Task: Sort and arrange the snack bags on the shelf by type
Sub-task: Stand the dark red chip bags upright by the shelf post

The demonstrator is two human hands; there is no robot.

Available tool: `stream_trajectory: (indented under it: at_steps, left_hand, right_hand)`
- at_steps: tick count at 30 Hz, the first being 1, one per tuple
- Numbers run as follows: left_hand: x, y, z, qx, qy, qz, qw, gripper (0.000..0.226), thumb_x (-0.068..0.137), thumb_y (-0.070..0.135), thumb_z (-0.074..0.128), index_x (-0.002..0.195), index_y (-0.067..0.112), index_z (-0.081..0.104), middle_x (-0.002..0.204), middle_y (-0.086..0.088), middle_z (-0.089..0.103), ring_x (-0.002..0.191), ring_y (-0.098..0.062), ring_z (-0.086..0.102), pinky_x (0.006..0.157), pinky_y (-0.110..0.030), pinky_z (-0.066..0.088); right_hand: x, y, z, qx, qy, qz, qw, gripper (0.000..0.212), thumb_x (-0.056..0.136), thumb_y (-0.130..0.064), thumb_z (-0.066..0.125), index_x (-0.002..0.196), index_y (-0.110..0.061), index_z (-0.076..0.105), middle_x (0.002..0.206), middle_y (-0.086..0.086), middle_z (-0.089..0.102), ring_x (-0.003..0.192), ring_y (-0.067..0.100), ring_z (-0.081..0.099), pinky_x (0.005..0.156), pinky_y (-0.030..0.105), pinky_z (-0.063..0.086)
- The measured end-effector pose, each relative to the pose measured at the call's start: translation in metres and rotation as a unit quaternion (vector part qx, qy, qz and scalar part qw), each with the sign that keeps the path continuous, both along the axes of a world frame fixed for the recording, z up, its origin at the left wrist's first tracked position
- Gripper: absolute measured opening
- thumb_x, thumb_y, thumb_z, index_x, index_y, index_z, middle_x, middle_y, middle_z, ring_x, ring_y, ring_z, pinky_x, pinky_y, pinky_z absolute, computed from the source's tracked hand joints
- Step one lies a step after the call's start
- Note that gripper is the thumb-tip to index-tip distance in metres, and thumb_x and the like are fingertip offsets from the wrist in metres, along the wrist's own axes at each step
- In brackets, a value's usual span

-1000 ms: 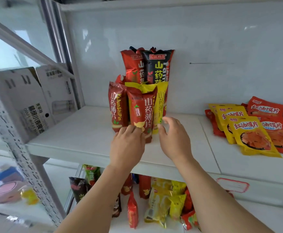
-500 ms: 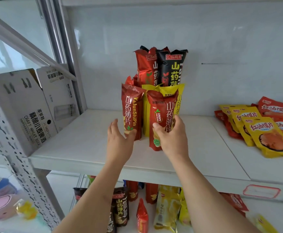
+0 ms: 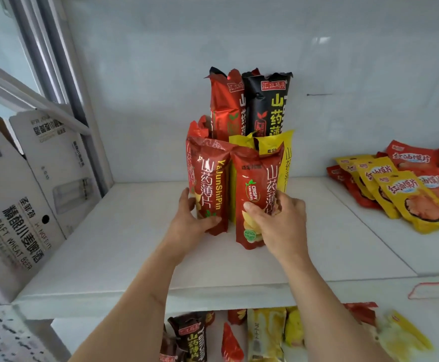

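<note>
Where hands [image 3: 239, 218] hovered before, now one red bag [image 3: 256, 197] apiece.

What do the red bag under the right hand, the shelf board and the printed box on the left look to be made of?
Red bag: glossy plastic or foil film, judging by its sheen and creases. Shelf board: smooth white painted board, possibly metal or laminate; the look leaves it open. Printed box: matte white cardboard, with folded flaps and a punched hole. The right hand grips the bag.

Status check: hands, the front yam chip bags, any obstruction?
Left hand grips left red bag. Right hand grips right red bag. Both upright, touching yellow bags behind. Nothing blocking.
</note>
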State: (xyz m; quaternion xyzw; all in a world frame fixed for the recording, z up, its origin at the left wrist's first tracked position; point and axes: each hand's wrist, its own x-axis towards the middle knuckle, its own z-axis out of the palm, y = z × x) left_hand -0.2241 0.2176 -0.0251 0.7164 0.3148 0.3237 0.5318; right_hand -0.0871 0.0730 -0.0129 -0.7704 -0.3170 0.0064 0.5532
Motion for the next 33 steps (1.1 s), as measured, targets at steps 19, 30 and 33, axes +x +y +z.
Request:
stream_trajectory:
  at_steps: [19,30,33]
  left_hand:
    - [-0.038,0.034,-0.008,0.044,0.027,-0.037,0.998,0.088,0.067,0.037,0.093,0.137,0.030,0.041,0.130,0.004,0.046,0.117,-0.015,0.058,0.097,-0.044,0.057]
    - [-0.151,0.086,0.001,0.075,0.061,0.193,0.976,0.080,0.076,0.040,0.086,0.141,0.024,0.043,0.128,0.006,0.062,0.108,-0.018,0.061,0.089,-0.035,0.050]
    - [-0.177,0.100,-0.001,0.074,0.060,0.221,0.971,0.075,0.076,0.037,0.087,0.137,0.023,0.047,0.117,0.009,0.063,0.101,-0.016,0.060,0.082,-0.029,0.045]
  right_hand:
    - [-0.047,0.009,0.010,0.077,0.062,0.037,0.994,0.042,0.072,-0.045,0.084,0.103,-0.045,0.056,0.103,-0.018,0.069,0.097,0.002,0.067,0.082,0.027,0.054]
    - [-0.120,0.092,0.013,0.062,0.067,0.176,0.980,0.077,0.059,-0.062,0.082,0.126,-0.033,0.055,0.115,-0.014,0.068,0.104,0.004,0.065,0.090,0.034,0.057]
    - [-0.146,0.113,0.009,0.056,0.085,0.212,0.972,0.064,0.066,-0.051,0.085,0.121,-0.034,0.056,0.111,-0.017,0.067,0.101,0.002,0.065,0.088,0.032,0.056]
